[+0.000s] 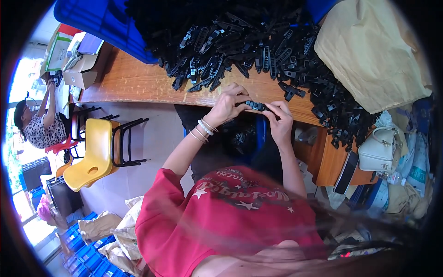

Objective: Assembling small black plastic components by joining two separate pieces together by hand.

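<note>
Between my two hands, just off the near edge of the wooden table, is a small black plastic part. My left hand pinches its left end between thumb and fingers; a beaded bracelet and thin bangles circle that wrist. The fingers of my right hand are closed on the other end. Beyond my hands, a large heap of similar black plastic parts covers the table and spreads down its right side. A loose part lies close to my right hand.
A blue crate stands behind the heap, and a big brown paper sack at far right. Below it sit a white handbag and a phone-like dark slab. A yellow chair is left; another person works beyond.
</note>
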Tool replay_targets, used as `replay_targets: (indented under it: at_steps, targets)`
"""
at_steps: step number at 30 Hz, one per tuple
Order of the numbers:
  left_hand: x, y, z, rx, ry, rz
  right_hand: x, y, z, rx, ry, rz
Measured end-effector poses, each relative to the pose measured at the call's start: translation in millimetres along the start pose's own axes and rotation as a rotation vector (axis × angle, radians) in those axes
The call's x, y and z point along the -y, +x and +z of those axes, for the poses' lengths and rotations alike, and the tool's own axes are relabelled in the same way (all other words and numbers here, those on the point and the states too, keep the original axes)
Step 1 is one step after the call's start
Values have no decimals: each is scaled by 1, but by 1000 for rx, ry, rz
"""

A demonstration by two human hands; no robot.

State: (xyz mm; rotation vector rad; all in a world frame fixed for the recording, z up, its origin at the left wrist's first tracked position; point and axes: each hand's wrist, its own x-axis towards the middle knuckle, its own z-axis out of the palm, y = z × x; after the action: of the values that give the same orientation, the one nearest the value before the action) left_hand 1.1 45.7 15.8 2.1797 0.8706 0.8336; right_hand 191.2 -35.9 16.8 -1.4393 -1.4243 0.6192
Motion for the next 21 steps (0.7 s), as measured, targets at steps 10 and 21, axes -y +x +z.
replay_targets:
  at_steps: [10,21]
  targets:
    - [0,3,2,32,39,80,3,4,13,-3,-99,-96]
    - [-3,52,0,-185,506,31,-12,18,-15,-365,-528,94]
